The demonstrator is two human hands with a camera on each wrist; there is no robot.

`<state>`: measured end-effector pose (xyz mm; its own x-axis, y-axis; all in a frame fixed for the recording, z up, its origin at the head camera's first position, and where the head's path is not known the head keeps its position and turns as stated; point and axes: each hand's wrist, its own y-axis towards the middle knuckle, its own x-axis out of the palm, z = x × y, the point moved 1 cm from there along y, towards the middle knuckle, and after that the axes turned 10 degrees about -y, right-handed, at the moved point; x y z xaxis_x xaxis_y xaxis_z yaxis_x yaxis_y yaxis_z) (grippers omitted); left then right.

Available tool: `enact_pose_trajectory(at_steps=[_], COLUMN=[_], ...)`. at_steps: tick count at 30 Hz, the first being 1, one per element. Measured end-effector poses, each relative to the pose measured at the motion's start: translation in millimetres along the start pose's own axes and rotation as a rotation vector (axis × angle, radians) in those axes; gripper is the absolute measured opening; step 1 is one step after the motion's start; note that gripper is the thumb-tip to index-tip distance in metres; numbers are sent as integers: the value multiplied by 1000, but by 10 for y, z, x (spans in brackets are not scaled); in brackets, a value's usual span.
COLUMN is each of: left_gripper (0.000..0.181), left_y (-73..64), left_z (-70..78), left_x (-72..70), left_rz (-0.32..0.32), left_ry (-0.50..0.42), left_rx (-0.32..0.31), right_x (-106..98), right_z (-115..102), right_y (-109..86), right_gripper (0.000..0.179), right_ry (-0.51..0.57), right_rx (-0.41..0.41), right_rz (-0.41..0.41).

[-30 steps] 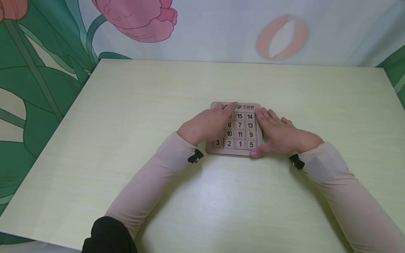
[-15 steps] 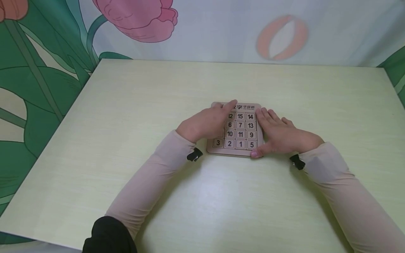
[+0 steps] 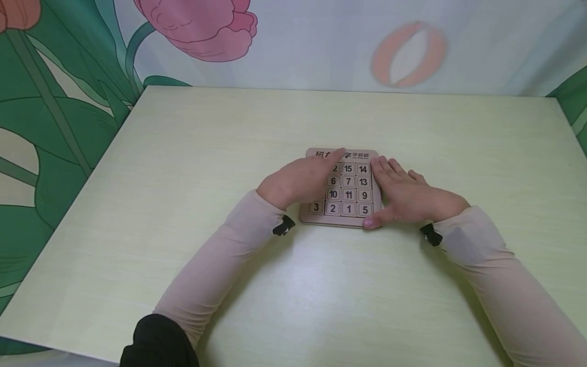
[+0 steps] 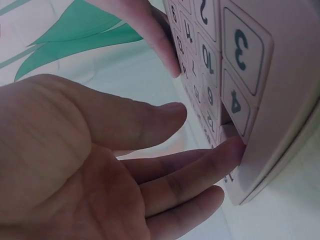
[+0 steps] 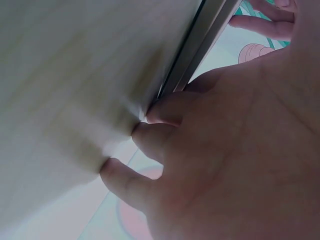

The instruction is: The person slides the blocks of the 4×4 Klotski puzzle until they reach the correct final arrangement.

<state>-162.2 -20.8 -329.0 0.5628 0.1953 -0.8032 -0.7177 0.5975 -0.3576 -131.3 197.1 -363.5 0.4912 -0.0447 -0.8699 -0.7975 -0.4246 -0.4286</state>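
Observation:
A pale pink number sliding puzzle [image 3: 340, 221] lies flat on the table, its square tiles bearing printed black numbers. My left hand [image 3: 295, 181] is over its left side and hides most of the left column and part of the heading. In the left wrist view, one fingertip [image 4: 232, 150] touches the puzzle beside the tile marked 4 [image 4: 236, 105], near a dark gap; the thumb stands apart from the tiles. My right hand [image 3: 408, 196] lies along the puzzle's right edge with straight fingers, its thumb [image 3: 373, 221] resting at the lower right corner.
The pale wooden table [image 3: 206, 153] extends around the puzzle on all sides. Behind it hangs a backdrop [image 3: 312, 46] printed with flowers and green leaves. A black band piece [image 3: 283, 225] sits at my left cuff, another [image 3: 430, 234] at my right.
My left hand shifts slightly, and a finger that lay over the heading's left end has drawn back, uncovering the characters there. The right hand and puzzle stay in place.

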Motion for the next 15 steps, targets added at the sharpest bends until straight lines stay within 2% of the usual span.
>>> enact_pose_trajectory(at_steps=[15], left_gripper=[68], left_y=[-4], left_z=[16], left_x=[3], left_rz=[28], left_ry=[68], left_rx=[-4], right_x=[9], right_z=[-5], right_y=[-1], right_gripper=[145], right_ry=[2], right_rx=[1], right_rz=[0])
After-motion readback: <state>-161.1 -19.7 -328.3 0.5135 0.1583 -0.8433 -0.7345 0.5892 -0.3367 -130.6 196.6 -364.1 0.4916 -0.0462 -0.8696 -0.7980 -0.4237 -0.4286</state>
